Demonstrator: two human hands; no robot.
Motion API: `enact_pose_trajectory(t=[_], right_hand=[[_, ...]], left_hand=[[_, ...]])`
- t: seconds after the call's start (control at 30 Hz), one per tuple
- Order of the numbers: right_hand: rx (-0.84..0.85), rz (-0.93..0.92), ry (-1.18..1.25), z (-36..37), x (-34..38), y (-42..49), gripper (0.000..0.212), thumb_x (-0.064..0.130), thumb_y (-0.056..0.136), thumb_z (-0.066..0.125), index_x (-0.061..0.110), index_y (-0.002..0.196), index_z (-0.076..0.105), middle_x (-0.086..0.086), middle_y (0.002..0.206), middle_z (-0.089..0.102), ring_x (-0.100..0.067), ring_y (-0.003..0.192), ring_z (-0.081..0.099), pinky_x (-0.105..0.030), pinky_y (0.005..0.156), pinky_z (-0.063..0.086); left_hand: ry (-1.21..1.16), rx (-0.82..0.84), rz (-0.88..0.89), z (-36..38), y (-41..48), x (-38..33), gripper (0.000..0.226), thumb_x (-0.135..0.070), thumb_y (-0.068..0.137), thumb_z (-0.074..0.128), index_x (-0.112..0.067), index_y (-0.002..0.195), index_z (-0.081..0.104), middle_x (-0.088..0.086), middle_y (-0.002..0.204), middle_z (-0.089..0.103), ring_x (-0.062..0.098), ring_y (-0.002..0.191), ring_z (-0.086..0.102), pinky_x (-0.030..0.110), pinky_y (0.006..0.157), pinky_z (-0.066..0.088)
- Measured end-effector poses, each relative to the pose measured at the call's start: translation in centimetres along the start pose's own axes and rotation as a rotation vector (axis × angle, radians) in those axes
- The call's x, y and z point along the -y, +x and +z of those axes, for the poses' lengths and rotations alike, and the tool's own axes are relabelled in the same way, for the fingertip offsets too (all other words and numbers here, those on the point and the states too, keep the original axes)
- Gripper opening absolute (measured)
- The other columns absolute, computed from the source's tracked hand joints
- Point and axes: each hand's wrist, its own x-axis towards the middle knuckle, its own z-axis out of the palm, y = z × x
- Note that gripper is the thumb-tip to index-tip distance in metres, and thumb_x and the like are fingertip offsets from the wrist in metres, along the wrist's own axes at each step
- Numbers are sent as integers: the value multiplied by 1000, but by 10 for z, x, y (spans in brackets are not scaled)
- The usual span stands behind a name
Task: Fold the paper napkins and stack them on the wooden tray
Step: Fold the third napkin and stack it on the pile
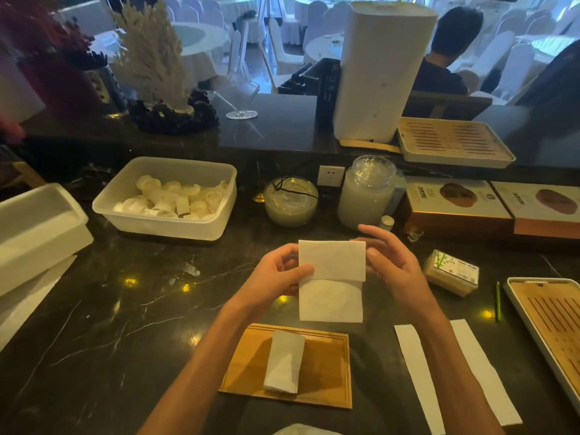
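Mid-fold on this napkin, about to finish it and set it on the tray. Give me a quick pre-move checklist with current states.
1. Napkin held by both hands: ok, left hand pinches its left edge, right hand is at its right edge.
2. Top flap folded down squarely: ok, the edges look roughly aligned.
3. Fold finished: not ok, the lower layer hangs below the flap.
4. Wooden tray within reach: ok, directly below the hands.
5. Room on the tray: ok, one folded napkin lies left of centre.
6. Right-hand grip firmness: cannot tell, the fingers are partly hidden behind the paper.
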Motion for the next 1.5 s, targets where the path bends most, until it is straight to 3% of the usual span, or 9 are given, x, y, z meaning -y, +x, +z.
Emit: enact_pose_trajectory(t=[0.07, 0.17, 0.43, 0.7, 0.83, 0.93, 1.07, 1.33, 1.5], right_hand=[[46, 101, 51, 2, -4, -1, 37, 39, 96, 54, 43, 133, 54, 22, 117, 70, -5, 114, 66, -19, 77, 58], [79, 189, 35, 6, -10, -5, 32, 46, 94, 60, 42, 126, 58, 26, 112, 70, 0, 108, 67, -18, 72, 59], [-24, 199, -70, 11, -17, -7, 25, 15, 94, 67, 39, 102, 71, 25, 98, 74, 4, 98, 68, -9, 66, 55], [-66, 162, -109, 11, -20, -2, 38, 4, 94, 66, 37, 82, 81, 26, 99, 73, 11, 102, 62, -15, 66, 59], [-91, 138, -148, 12, -22, -5, 45, 0, 93, 65, 39, 76, 81, 31, 95, 71, 15, 101, 60, -10, 63, 56], [-130, 119, -180, 13, -23, -7, 48, 0, 94, 64, 42, 76, 80, 32, 97, 71, 12, 103, 60, -10, 68, 56], [-117, 70, -207, 14, -20, -9, 55, -2, 94, 63, 47, 76, 79, 36, 97, 70, 9, 106, 59, -9, 72, 55], [-89, 39, -250, 12, -23, -9, 53, -2, 95, 62, 46, 80, 79, 34, 102, 70, 6, 110, 60, -14, 79, 58], [-46, 123, -136, 13, -23, -10, 37, 20, 103, 53, 52, 104, 72, 31, 108, 68, 4, 110, 61, -12, 75, 56]], left_hand=[[-4, -6, 16, -1, 1, 1, 37, -17, 93, 68, -22, 129, 58, 1, 125, 70, 18, 111, 71, 34, 82, 63], [-17, -19, 30, -3, 2, 2, 35, -16, 93, 68, -22, 127, 61, -2, 120, 72, 17, 110, 72, 33, 79, 64], [-30, -39, 65, -5, 1, 1, 28, -9, 93, 68, -24, 116, 68, -6, 111, 75, 15, 106, 73, 27, 73, 62], [-75, -18, 77, -2, 1, 2, 31, 3, 92, 64, -20, 78, 79, -10, 122, 72, 9, 116, 67, 29, 81, 61], [-107, -56, 76, -2, -1, 4, 20, -6, 90, 70, -22, 99, 77, -3, 120, 73, 14, 113, 69, 27, 78, 61], [-197, -76, 10, -1, -2, 5, 38, -21, 90, 70, -25, 127, 61, 3, 120, 74, 17, 110, 72, 25, 76, 61], [-212, -68, -97, 0, -4, 6, 27, -26, 103, 52, -22, 128, 61, 7, 123, 71, 17, 109, 72, 25, 76, 61], [-130, -10, -64, -1, -3, 7, 45, -7, 91, 71, -30, 128, 60, 4, 126, 70, 23, 117, 68, 33, 85, 62], [-147, -49, -37, -2, -1, 10, 44, -4, 92, 67, -31, 125, 60, 5, 127, 70, 23, 118, 67, 35, 89, 61]])
